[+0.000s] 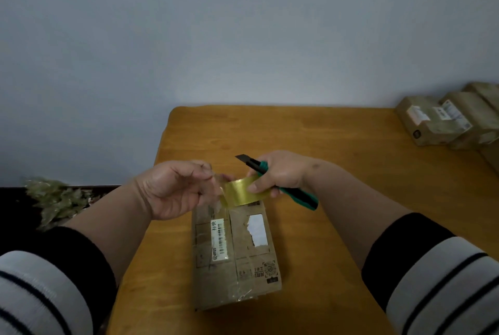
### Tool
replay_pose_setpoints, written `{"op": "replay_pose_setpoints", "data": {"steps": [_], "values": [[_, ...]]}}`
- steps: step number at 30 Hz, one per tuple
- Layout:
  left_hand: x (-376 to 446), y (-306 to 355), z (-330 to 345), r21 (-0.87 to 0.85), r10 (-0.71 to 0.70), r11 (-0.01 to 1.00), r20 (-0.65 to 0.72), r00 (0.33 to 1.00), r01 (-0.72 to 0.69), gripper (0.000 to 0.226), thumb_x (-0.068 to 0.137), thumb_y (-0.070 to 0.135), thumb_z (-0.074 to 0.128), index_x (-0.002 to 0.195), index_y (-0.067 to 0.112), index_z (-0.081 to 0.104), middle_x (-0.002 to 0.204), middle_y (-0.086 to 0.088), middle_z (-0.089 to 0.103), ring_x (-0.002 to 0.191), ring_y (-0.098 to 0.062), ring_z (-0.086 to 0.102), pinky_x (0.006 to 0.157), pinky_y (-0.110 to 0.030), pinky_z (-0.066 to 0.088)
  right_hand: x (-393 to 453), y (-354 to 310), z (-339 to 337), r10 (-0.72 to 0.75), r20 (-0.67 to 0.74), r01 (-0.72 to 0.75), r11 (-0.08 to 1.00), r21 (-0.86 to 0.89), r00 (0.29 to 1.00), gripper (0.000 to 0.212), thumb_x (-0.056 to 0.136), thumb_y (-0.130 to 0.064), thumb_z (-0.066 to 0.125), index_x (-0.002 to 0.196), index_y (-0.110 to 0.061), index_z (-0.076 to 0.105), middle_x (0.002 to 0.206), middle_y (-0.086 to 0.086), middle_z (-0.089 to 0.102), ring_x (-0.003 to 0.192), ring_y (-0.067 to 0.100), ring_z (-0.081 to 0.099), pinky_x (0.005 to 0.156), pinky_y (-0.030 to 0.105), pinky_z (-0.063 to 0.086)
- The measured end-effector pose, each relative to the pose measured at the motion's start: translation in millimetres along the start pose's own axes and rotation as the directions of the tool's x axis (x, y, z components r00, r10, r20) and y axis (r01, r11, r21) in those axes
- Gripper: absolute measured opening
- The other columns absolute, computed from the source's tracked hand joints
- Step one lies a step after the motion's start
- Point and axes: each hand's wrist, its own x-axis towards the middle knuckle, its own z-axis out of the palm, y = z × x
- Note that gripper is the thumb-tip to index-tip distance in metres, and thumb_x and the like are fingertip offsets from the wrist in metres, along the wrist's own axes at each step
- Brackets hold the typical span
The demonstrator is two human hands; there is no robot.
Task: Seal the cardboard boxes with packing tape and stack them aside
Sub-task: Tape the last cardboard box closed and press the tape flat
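A flat brown cardboard box (237, 256) with shipping labels lies on the wooden table (337, 172) in front of me. Above its far end I stretch a strip of yellowish packing tape (243, 192) between both hands. My left hand (175, 189) pinches the clear left end of the strip. My right hand (280, 172) grips a green and black utility knife (294, 194), blade extended and pointing up and left, while its thumb presses the right end of the tape.
Several sealed cardboard boxes (442, 121) are stacked at the table's far right. A heap of crumpled clear tape or plastic (56, 197) lies on a dark surface to the left. A plain wall stands behind the table.
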Motion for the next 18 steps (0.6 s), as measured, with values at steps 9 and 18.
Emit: {"op": "replay_pose_setpoints", "data": {"steps": [9, 18], "values": [[9, 6, -1, 0.007, 0.283, 0.949, -0.462, 0.841, -0.316, 0.047, 0.079, 0.021, 0.066, 0.123, 0.037, 0.065, 0.097, -0.003, 0.056, 0.089, -0.021, 0.057, 0.084, -0.042, 0.054, -3, 19, -14, 0.021, -0.160, 0.038, 0.934, 0.355, 0.987, 0.019, 0.081, -0.015, 0.077, 0.097, -0.017, 0.066, 0.087, 0.005, 0.066, 0.054, 0.010, 0.056, 0.057, 0.028, 0.045], [51, -27, 57, 0.757, 0.636, 0.651, -0.508, 0.581, -0.052, 0.104, 0.090, 0.018, 0.069, 0.150, 0.049, -0.010, 0.119, 0.009, 0.064, 0.104, -0.005, 0.060, 0.071, -0.017, 0.040, 2, 14, 0, -0.030, -0.347, 0.136, 0.948, 0.287, 0.937, 0.022, 0.084, -0.022, 0.076, 0.101, -0.014, 0.064, 0.081, -0.001, 0.065, 0.052, 0.007, 0.057, 0.057, 0.025, 0.048]]}}
